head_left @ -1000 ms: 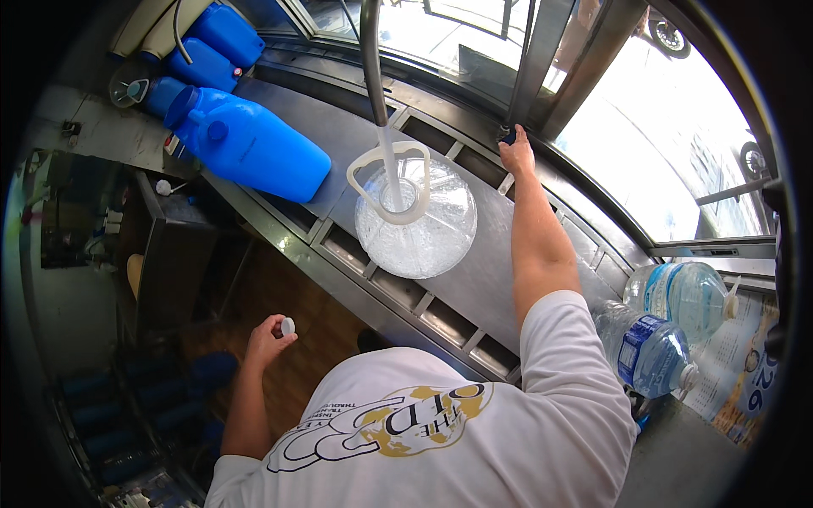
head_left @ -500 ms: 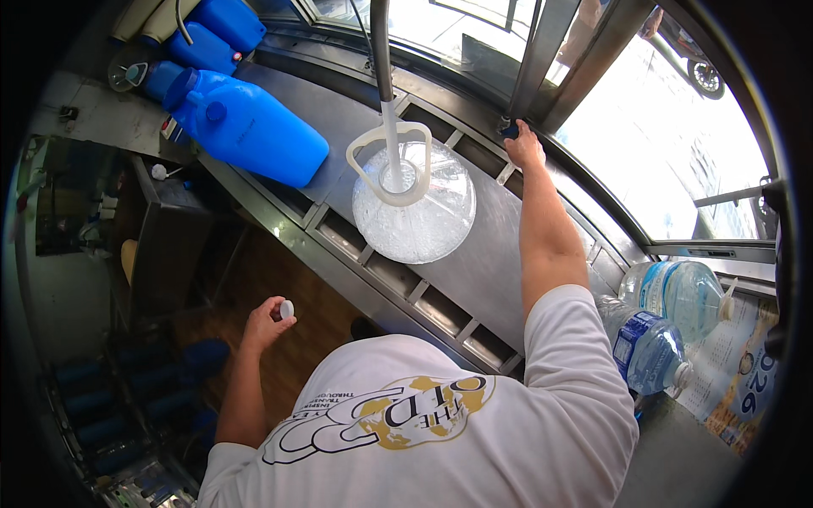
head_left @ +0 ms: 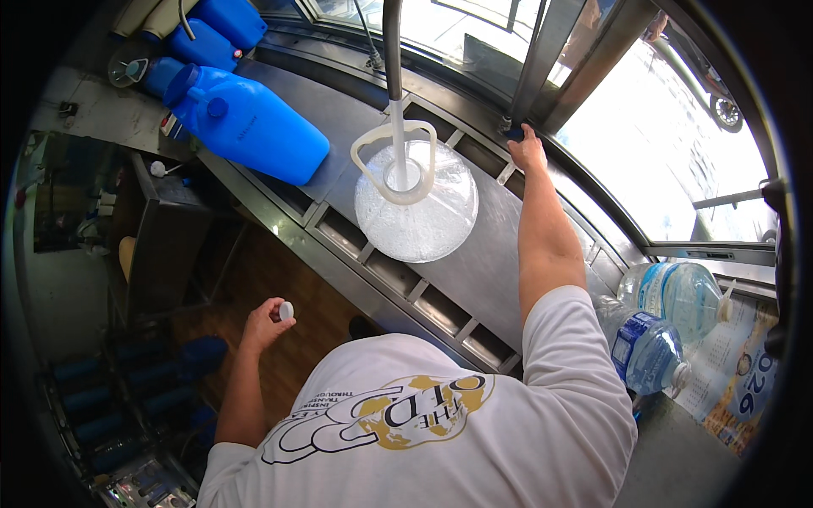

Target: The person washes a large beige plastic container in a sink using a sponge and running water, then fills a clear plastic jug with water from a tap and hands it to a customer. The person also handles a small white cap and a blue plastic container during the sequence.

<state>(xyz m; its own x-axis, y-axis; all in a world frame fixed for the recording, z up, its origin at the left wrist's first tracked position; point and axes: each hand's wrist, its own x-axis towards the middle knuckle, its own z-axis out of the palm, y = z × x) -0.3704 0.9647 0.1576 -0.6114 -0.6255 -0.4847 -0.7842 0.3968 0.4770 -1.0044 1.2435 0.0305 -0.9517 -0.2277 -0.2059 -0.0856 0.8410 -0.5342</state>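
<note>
- The person's left hand (head_left: 264, 324) is out past the table's near long edge, above the brown floor (head_left: 318, 311); its grip is clamped on a small white cap (head_left: 287, 311).
- The right hand (head_left: 528, 154) reaches across to the table's far long edge, by the window, its fingertips at a dark blue knob (head_left: 514, 133) beside the foot of a metal post (head_left: 550, 59); whether this grip is closed on the knob, one cannot tell.
- A round clear jug (head_left: 423, 233) sits on the steel table (head_left: 489, 262) between the near and far long edges, with a pale handle (head_left: 433, 157) looping around its neck.
- Above it hangs a metal pipe (head_left: 393, 55), from which a stream of water (head_left: 398, 127) runs into the jug's mouth.
- A large blue jerrycan (head_left: 267, 135) is nearer the table's left end, apart from the jug.
- Two clear bottles (head_left: 652, 351) are near the right end, beyond the right arm, touching or nearly so.
</note>
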